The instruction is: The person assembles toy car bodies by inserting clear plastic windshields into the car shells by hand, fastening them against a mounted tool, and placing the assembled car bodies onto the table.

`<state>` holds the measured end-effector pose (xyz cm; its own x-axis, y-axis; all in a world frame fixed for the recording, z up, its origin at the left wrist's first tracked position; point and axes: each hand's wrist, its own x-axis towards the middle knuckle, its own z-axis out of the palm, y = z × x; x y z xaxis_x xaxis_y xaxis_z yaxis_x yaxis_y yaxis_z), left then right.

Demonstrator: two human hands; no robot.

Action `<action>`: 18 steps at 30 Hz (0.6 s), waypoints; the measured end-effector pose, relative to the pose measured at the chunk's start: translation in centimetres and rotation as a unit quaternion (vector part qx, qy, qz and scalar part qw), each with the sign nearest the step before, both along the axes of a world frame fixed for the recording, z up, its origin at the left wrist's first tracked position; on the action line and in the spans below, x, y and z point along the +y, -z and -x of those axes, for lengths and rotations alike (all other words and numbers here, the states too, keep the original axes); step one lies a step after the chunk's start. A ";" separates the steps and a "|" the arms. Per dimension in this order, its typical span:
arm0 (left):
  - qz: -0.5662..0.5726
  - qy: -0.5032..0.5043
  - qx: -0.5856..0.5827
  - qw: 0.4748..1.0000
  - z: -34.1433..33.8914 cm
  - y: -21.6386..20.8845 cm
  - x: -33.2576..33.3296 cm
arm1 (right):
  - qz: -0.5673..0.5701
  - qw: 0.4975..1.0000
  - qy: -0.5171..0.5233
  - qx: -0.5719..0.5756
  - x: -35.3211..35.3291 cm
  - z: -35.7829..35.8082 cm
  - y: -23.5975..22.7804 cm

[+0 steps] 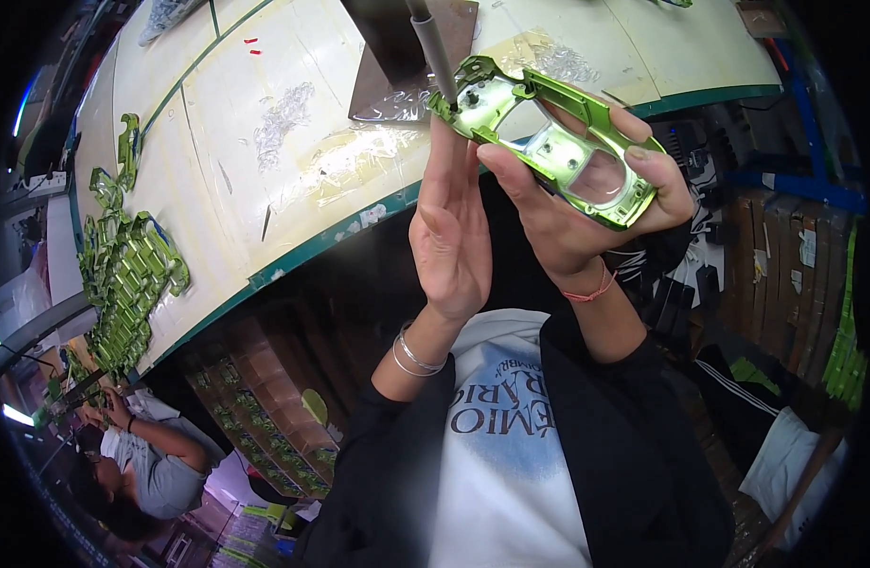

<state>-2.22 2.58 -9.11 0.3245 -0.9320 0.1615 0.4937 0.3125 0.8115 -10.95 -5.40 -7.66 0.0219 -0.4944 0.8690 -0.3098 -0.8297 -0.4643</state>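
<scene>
Green shell point(554, 145) near table edge point(302, 254)

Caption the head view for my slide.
Right hand holding a green car-shaped shell beside a grey rod, left hand close.

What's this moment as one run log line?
right hand: holding green car shell; left hand: open at shell's end; grey rod: tip at same end; table: green pieces piled left

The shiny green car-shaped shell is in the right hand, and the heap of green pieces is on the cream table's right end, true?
No, the head view shows the green heap at the left end of the cream table. The green shell is in the right hand.
</scene>
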 end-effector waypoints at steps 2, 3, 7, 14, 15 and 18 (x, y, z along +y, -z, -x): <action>0.020 0.021 0.007 1.000 -0.4 0.3 -0.2 | -0.003 1.000 -0.001 0.004 0.1 -0.1 -0.1; 0.009 0.016 0.008 1.000 -0.4 0.2 -0.1 | -0.006 1.000 -0.002 0.009 0.1 -0.3 -0.2; 0.011 0.015 0.001 1.000 -0.3 0.5 -0.1 | 0.023 0.999 -0.012 -0.044 -0.4 -0.6 0.5; 0.008 0.005 0.019 1.000 -0.4 0.9 0.1 | 0.019 0.999 -0.031 -0.040 -0.3 -0.7 0.2; 0.007 0.008 0.026 1.000 -0.5 0.9 0.2 | 0.024 0.999 -0.037 -0.029 -0.3 -0.7 0.1; 0.027 -0.010 0.029 0.999 -0.5 1.2 0.3 | -0.021 0.999 -0.003 -0.025 0.6 -0.6 0.6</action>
